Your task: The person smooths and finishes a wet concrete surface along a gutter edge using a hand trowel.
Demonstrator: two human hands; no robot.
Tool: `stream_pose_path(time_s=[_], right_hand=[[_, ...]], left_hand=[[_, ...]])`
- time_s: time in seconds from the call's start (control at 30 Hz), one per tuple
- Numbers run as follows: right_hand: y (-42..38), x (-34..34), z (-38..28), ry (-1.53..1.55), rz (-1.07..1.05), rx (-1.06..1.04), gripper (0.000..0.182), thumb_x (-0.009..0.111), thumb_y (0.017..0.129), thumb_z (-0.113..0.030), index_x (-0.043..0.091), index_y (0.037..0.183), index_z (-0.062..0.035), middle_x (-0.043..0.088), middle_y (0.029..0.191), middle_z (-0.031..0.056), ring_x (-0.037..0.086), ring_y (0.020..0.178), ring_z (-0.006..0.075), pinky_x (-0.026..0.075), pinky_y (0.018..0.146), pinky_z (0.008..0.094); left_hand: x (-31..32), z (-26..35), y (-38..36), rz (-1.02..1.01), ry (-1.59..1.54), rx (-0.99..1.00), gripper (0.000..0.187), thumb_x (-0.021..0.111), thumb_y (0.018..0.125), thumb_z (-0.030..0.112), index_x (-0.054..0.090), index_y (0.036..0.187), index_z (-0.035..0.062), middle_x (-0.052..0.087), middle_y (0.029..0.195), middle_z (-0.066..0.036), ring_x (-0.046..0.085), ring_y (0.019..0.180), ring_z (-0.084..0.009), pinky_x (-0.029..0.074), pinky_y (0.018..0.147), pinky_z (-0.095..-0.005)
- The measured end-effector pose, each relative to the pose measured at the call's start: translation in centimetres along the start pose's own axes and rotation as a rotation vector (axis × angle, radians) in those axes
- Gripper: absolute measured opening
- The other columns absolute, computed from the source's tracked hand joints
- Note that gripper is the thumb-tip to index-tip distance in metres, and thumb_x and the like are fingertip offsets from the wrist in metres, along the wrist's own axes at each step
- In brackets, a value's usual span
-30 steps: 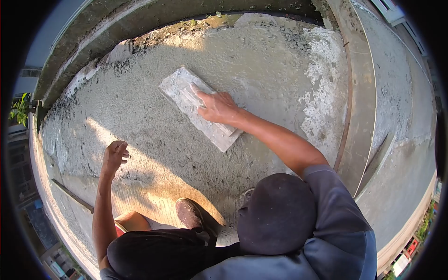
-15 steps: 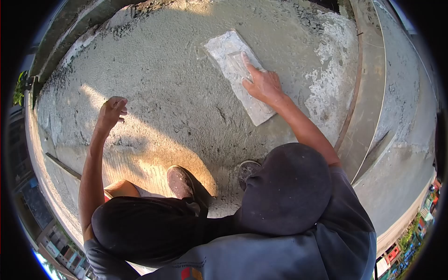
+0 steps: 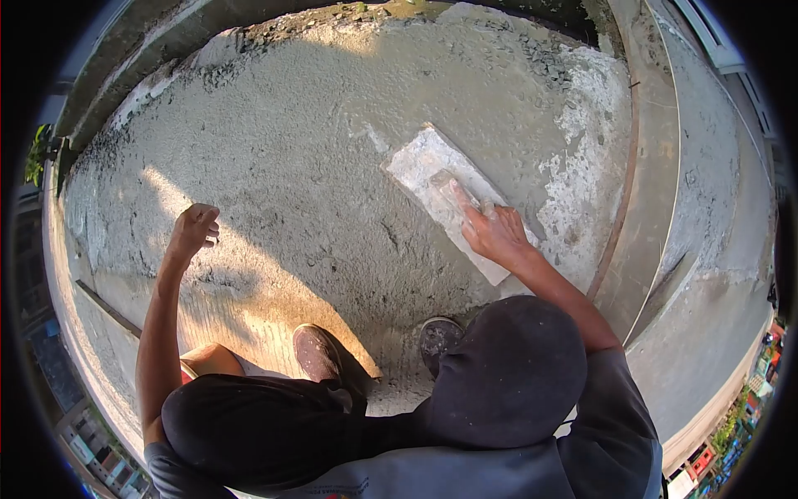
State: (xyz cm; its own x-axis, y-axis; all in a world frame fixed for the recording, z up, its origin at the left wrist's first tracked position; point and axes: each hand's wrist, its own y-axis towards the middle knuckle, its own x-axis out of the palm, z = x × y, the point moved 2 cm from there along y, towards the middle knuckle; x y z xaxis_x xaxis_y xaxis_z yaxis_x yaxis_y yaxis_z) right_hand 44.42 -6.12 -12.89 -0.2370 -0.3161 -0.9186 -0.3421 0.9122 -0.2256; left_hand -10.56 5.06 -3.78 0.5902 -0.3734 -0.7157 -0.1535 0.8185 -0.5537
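Cement float: flat grey rectangular trowel (image 3: 453,200) has slid from twelve toward four o'clock across the wet grey mortar bed (image 3: 291,166), smoothing it.
Right hand (image 3: 496,234): fingers wrapped round its handle.
Left hand (image 3: 193,230): loosely curled, empty, raised.

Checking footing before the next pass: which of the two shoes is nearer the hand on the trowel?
The darker shoe, just below the trowel and right hand. The brown shoe sits farther off, beside the sunlit patch, toward the left hand.

light: low warm sun | shadow: person's, long | lens: fisheye, dark vignette | focus: sharp
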Motion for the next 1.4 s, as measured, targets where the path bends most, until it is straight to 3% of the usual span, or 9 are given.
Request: stream_pose_path(time_s=[0.23, 0.47, 0.57, 0.73, 0.97, 1.13, 1.23, 1.3, 1.4], right_hand=[[20.0, -7.1, 2.2, -0.083, 0.108, 0.209, 0.078, 0.061, 0.09, -0.032, 0.027, 0.157, -0.0121, 0.072, 0.094, 0.0241, 0.071, 0.089, 0.037, 0.054, 0.08, 0.0481], [28.0, -9.4, 6.2, -0.101, 0.253, 0.387, 0.077, 0.059, 0.089, -0.031, 0.029, 0.156, -0.0106, 0.073, 0.104, 0.0185, 0.071, 0.099, 0.0318, 0.054, 0.086, 0.0443], [27.3, -10.3, 6.8, -0.084, 0.218, 0.438, 0.075, 0.056, 0.089, -0.029, 0.029, 0.156, -0.0102, 0.072, 0.111, 0.0189, 0.069, 0.106, 0.0309, 0.052, 0.09, 0.0433], [25.4, -10.8, 9.9, -0.114, 0.249, 0.521, 0.072, 0.057, 0.089, -0.029, 0.035, 0.154, -0.0086, 0.072, 0.108, 0.0192, 0.07, 0.103, 0.0332, 0.053, 0.089, 0.0438], [14.6, -10.3, 11.8, -0.111, 0.268, 0.641, 0.062, 0.06, 0.088, -0.032, 0.049, 0.143, -0.0051, 0.073, 0.103, 0.0207, 0.07, 0.1, 0.0366, 0.053, 0.088, 0.0468], [5.5, -8.7, 9.3, -0.056, 0.198, 0.657, 0.074, 0.061, 0.089, -0.034, 0.035, 0.154, -0.0095, 0.072, 0.092, 0.0258, 0.071, 0.085, 0.0406, 0.054, 0.081, 0.0501], [4.6, -7.5, 4.6, 0.0, 0.093, 0.443, 0.077, 0.061, 0.089, -0.034, 0.03, 0.156, -0.012, 0.071, 0.087, 0.0266, 0.07, 0.08, 0.0422, 0.054, 0.078, 0.052], [6.9, -5.4, 2.2, -0.024, 0.162, 0.235, 0.08, 0.061, 0.089, -0.033, 0.026, 0.158, -0.0132, 0.071, 0.086, 0.0256, 0.07, 0.079, 0.0419, 0.054, 0.077, 0.0522], [14.2, -5.4, -0.8, -0.039, 0.093, 0.164, 0.078, 0.06, 0.089, -0.031, 0.027, 0.157, -0.0114, 0.072, 0.088, 0.0246, 0.07, 0.081, 0.04, 0.054, 0.077, 0.0511]], left_hand=[[-0.4, 0.4, -1.7, 0.016, -0.062, 0.023, 0.041, 0.059, 0.099, 0.035, 0.062, 0.12, -0.0008, 0.068, 0.089, -0.01, 0.069, 0.083, -0.0196, 0.058, 0.069, -0.0351], [-0.9, -2.3, -1.7, 0.024, -0.185, -0.007, 0.042, 0.058, 0.1, 0.036, 0.061, 0.119, -0.0009, 0.068, 0.09, -0.01, 0.068, 0.083, -0.0189, 0.057, 0.068, -0.0338], [-1.0, -2.4, -2.0, 0.009, -0.167, -0.018, 0.043, 0.057, 0.101, 0.037, 0.06, 0.121, -0.0004, 0.067, 0.092, -0.011, 0.068, 0.086, -0.0203, 0.058, 0.07, -0.035], [-1.2, -2.6, -2.1, 0.007, -0.17, 0.0, 0.043, 0.057, 0.101, 0.037, 0.06, 0.122, -0.0003, 0.067, 0.093, -0.011, 0.068, 0.086, -0.0205, 0.059, 0.07, -0.0354], [-1.4, -3.2, -1.5, 0.034, -0.193, 0.002, 0.04, 0.058, 0.1, 0.034, 0.061, 0.119, 0.0001, 0.068, 0.09, -0.01, 0.068, 0.082, -0.0186, 0.057, 0.067, -0.0335], [-1.2, -3.5, -0.1, 0.005, -0.139, 0.024, 0.042, 0.057, 0.101, 0.037, 0.06, 0.122, 0.0006, 0.067, 0.092, -0.011, 0.069, 0.083, -0.0192, 0.06, 0.068, -0.0342], [-0.8, -2.4, 0.1, -0.003, -0.162, 0.017, 0.039, 0.058, 0.1, 0.035, 0.062, 0.117, -0.0002, 0.067, 0.09, -0.01, 0.068, 0.08, -0.0185, 0.059, 0.067, -0.0336], [-0.5, -1.5, 0.0, -0.001, -0.17, 0.015, 0.037, 0.059, 0.099, 0.033, 0.062, 0.115, -0.0006, 0.066, 0.088, -0.01, 0.067, 0.078, -0.018, 0.058, 0.066, -0.0332], [-0.4, -0.5, -0.3, 0.018, -0.165, 0.034, 0.037, 0.059, 0.099, 0.033, 0.062, 0.115, -0.0007, 0.066, 0.088, -0.01, 0.067, 0.078, -0.0181, 0.058, 0.066, -0.0329]])
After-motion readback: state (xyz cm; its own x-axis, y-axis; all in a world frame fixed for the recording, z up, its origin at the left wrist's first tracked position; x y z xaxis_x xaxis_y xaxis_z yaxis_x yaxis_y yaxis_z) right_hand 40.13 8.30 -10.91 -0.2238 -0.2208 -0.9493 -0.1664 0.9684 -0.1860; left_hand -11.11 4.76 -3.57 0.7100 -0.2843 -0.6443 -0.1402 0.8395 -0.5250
